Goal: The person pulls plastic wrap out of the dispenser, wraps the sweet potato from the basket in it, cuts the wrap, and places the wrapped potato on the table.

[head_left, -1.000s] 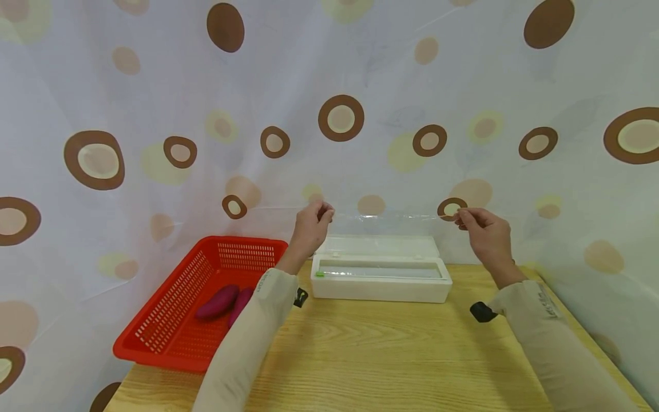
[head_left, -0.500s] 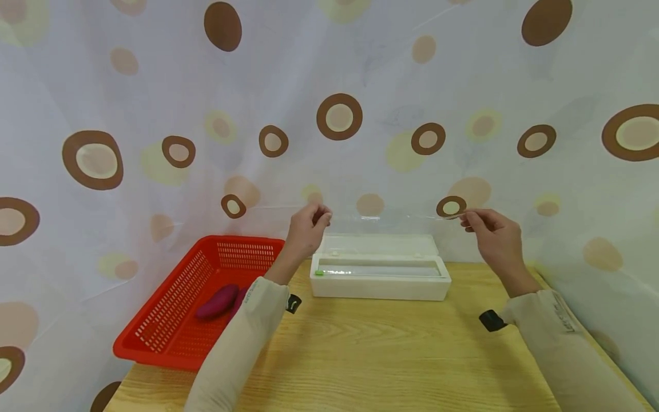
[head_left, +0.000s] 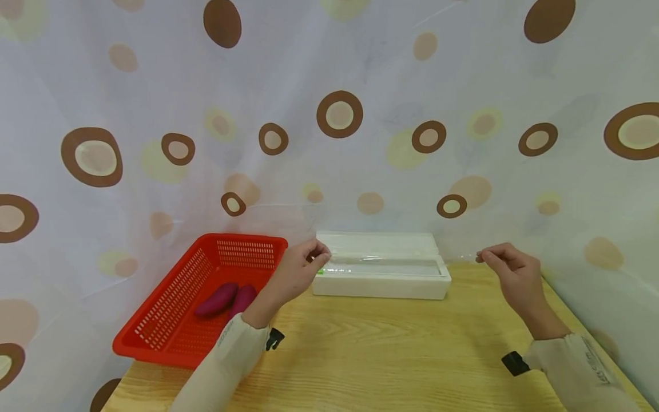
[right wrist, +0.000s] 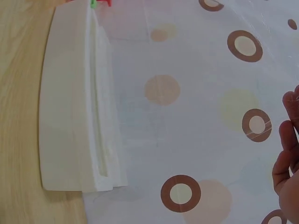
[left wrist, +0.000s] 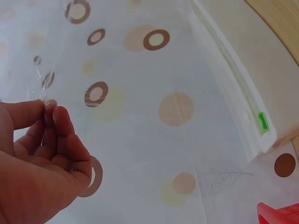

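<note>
A thin sheet of clear cling film (head_left: 370,259) stretches between both hands, in front of a white cling film dispenser (head_left: 381,287). My left hand (head_left: 296,272) pinches its left end between thumb and fingertips; in the left wrist view the film (left wrist: 43,91) bunches at those fingertips. At the other end, my right hand (head_left: 517,280) pinches the film to the right of the dispenser. The dispenser's lid (head_left: 381,241) stands raised at the back. A green slide cutter (left wrist: 262,122) sits at the dispenser's left end, partly hidden by the left hand in the head view.
A red plastic basket (head_left: 122,343) stands at the left of the wooden table (head_left: 381,349), beside the left forearm. Inside are purple sweet potatoes (head_left: 217,299), one partly behind the arm. A curtain with brown circles (head_left: 340,114) hangs behind the table.
Both hands have come down from above the dispenser to about its height, bringing the cling film with them. The right hand has also moved right, and the left slightly left.
</note>
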### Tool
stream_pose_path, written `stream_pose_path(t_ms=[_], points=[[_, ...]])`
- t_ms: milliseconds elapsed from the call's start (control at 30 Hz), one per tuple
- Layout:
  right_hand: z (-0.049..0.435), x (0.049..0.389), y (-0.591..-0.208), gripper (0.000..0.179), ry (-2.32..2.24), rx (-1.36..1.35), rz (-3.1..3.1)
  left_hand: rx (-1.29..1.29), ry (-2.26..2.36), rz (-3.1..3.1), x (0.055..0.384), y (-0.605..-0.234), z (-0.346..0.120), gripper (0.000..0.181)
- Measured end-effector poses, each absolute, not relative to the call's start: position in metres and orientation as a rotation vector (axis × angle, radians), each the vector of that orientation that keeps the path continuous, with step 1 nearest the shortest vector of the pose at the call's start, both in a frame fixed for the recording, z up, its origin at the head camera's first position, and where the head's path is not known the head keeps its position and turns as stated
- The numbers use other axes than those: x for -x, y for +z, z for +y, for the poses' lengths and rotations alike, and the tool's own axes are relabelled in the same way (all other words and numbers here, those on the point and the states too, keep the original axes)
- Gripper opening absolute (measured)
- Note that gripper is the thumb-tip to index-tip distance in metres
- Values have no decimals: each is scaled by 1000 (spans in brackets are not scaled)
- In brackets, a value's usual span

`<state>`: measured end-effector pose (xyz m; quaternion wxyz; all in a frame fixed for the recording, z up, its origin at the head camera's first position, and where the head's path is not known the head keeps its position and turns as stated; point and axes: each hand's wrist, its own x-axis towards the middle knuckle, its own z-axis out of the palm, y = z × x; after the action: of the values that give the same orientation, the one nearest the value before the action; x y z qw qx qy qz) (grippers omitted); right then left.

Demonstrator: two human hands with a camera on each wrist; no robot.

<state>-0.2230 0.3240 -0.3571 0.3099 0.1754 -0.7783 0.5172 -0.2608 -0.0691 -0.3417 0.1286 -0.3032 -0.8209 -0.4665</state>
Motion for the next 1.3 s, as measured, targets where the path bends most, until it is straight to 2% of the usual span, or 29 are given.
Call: stream_pose_path(t_ms=[200,433,667,933,1300], points=[[329,209,-379,21,1495,-762,-1981,1059,-1173,-2503,237,-360,-73,5],[332,203,-411,27,1530,-958,-2142,1172,-1243,-2658,223,-386,-71,8],[331,200,-436,26,1352,-942,-2426,1207,-1303,-2769,221,-417,-68,9],[324,202,-464,17,1302,-1041,-2698,1230,-1120,-2921,230,-456,-67,14],[314,206,-487,26,1163,-1082,-2835,1284,-761,-2999,234,-467,-68,15]])
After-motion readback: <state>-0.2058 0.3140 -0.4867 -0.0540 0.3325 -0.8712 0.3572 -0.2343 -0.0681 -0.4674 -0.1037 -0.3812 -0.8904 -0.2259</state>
